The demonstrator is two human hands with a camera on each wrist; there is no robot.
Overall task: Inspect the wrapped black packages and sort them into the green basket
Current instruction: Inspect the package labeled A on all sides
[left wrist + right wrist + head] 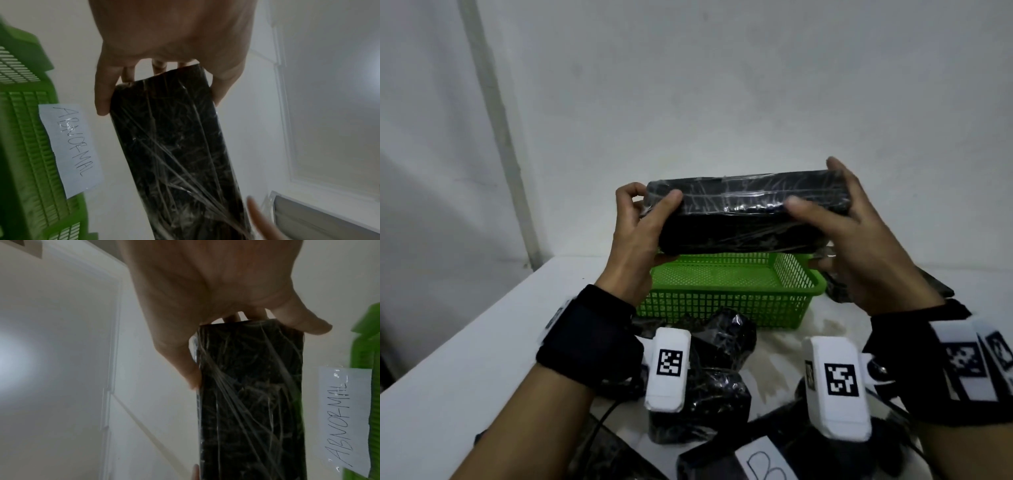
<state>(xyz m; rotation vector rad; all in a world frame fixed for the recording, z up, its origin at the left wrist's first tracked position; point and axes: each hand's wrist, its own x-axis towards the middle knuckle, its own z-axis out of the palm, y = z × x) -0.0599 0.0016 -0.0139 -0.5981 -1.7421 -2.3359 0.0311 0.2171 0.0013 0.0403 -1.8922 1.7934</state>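
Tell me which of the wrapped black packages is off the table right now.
The long flat package, held at its ends by the left hand and right hand above the green basket. The others lie on the table.

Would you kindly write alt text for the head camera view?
Both hands, left hand and right hand, hold a long black plastic-wrapped package by its ends above an empty green basket on a white table. More wrapped black packages lie nearer the camera.

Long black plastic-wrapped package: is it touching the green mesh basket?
Cannot tell. In the head view the package, held by both hands, overlaps the basket's far rim.
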